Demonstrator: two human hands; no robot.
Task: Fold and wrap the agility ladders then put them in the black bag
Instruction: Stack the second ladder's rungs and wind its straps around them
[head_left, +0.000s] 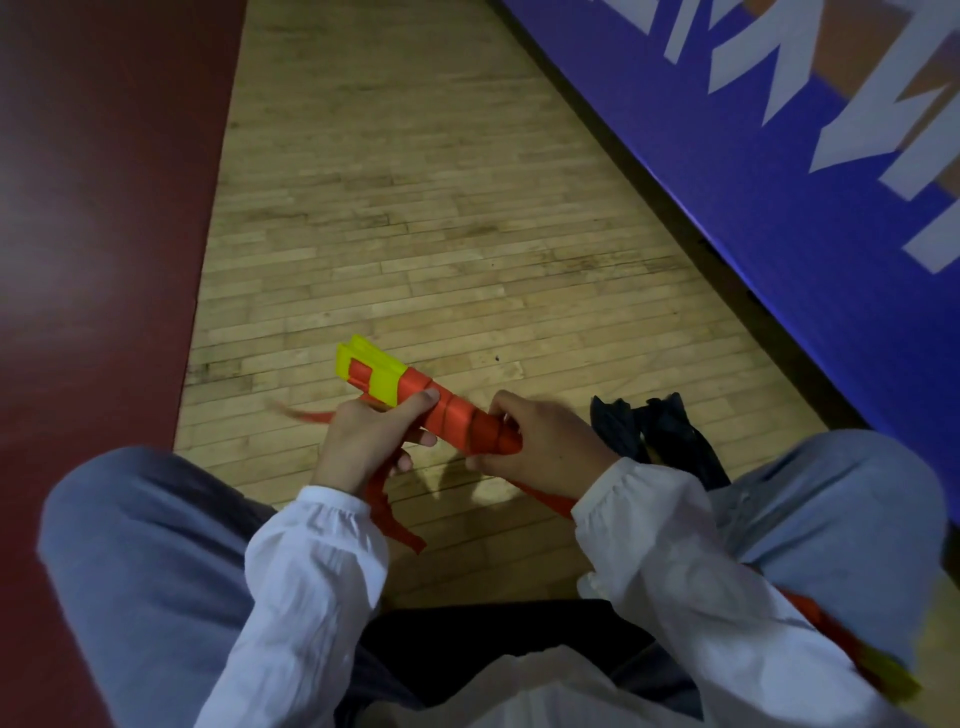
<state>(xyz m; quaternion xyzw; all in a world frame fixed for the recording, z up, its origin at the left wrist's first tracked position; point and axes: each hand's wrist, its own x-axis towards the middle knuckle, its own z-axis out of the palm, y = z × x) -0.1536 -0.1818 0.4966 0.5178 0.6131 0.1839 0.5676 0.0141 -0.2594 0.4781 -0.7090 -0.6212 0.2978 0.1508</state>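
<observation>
A folded agility ladder (415, 395), a stack of yellow rungs bound round with red strap, is held low over the wooden floor between my knees. My left hand (363, 441) grips its middle, thumb on top, and a loose red strap end (387, 512) hangs below that wrist. My right hand (540, 447) grips the near end of the bundle where the red strap is wound. The black bag (660, 431) lies crumpled on the floor just right of my right hand. A second ladder (878, 670), red and yellow, shows under my right leg.
I sit cross-legged in blue jeans and white sleeves on a wood-strip floor (415, 208). A dark red painted area (93, 234) runs along the left. A blue padded wall (779, 182) with white letters slants along the right.
</observation>
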